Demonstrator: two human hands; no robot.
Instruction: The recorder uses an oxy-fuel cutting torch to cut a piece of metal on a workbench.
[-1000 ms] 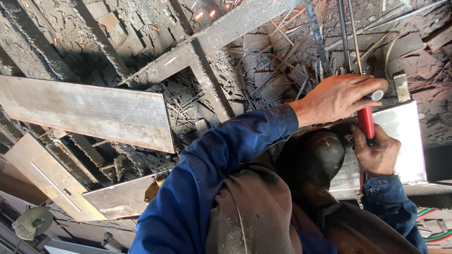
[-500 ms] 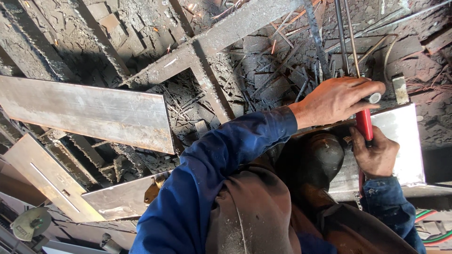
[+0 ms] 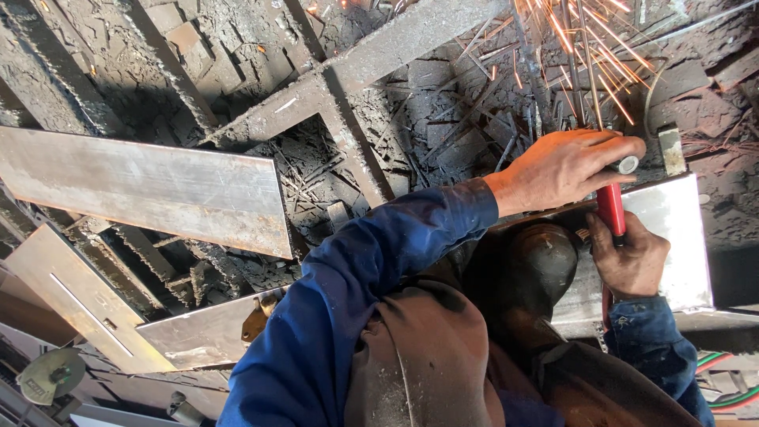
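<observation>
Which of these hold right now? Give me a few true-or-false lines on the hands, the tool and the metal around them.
1. Sparks fly above the left hand. True.
2. The right hand grips a blue handle. False: its fingers close on a red handle.
3. Both sleeves are blue. True.
4. The left hand rests open on the long steel plate. False: that plate lies well apart from it, and the hand is closed over a grey-ended grip.
5. A pale metal plate lies beside the right hand. True.
</observation>
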